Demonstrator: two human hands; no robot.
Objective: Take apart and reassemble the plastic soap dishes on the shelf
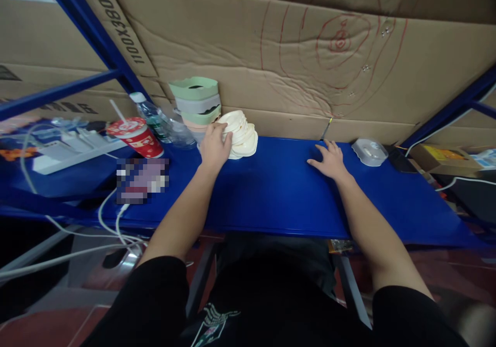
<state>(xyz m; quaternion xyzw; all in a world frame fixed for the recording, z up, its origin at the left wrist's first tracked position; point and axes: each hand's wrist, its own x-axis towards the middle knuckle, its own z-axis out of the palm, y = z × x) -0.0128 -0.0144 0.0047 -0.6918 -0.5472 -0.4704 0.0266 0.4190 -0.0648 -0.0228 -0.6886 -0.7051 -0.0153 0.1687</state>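
Note:
A loose stack of cream-coloured, rounded flat pieces point(248, 140), like lids or shallow dishes, sits near the cardboard wall. My left hand point(215, 148) rests against the stack's left side, fingers over its edge and thumb apart from them. Beyond my right hand point(329, 160) a thin yellow-and-black stick-like tool point(327, 127) leans against the cardboard. That hand hovers over or lies on the blue table point(279, 192), its fingers spread and nothing seen in them. Whether its fingertips touch the tool's lower end, I cannot tell.
Behind my left hand stand nested green and grey containers point(197, 99). Left of them are a plastic bottle point(149, 112), a red cup with a straw point(139, 138) and a power strip point(77, 153) with cables. A clear plastic bowl point(369, 152) and open carton point(444, 161) lie right.

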